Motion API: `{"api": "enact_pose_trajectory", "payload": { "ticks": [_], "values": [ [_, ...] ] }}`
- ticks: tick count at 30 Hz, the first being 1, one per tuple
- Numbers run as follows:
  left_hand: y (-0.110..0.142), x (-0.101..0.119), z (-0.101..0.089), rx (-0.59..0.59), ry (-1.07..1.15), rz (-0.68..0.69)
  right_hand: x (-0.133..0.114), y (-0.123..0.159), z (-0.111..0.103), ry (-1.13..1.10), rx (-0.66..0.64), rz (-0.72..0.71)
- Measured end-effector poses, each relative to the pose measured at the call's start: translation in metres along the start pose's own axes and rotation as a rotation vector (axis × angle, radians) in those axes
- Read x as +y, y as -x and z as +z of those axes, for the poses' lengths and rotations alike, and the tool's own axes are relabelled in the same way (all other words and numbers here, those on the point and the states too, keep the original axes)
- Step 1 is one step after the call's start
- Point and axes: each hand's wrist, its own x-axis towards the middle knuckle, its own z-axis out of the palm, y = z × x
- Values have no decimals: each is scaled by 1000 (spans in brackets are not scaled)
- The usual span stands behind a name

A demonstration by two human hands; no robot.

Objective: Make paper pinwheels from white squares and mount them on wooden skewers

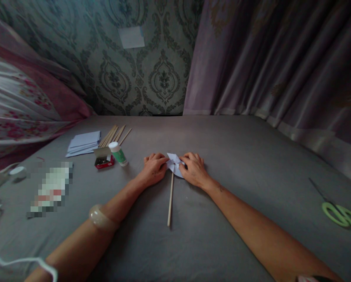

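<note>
While the left hand [155, 168], its fingers loosely bent, touches one side of a white folded-paper pinwheel [176, 169], the right hand [194, 169], similarly curled, touches the other; whether either pinches or merely presses cannot be told. The pinwheel lies on grey cloth [199, 243], a slender pale wooden stick [170, 199] extending from it toward the person.

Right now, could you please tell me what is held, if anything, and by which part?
The folded paper: the left hand at its left edge, the right hand at its right. Whether pinched or merely pressed, I cannot tell.
</note>
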Motion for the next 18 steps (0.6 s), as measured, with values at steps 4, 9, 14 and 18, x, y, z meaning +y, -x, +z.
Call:
{"api": "enact_pose_trajectory", "payload": {
  "ticks": [4,9,14,18],
  "values": [
    [2,5,-7,-87,86,-46,-4,2,-4,-7,-14,7],
    [2,-1,-11,-158,160,-47,-8,4,-5,9,-35,-7],
    [4,-7,-9,-161,166,6,-6,5,-1,30,-70,-19],
    [4,-6,-11,-148,165,22,-4,4,-1,38,-67,-23]
  ]
}}
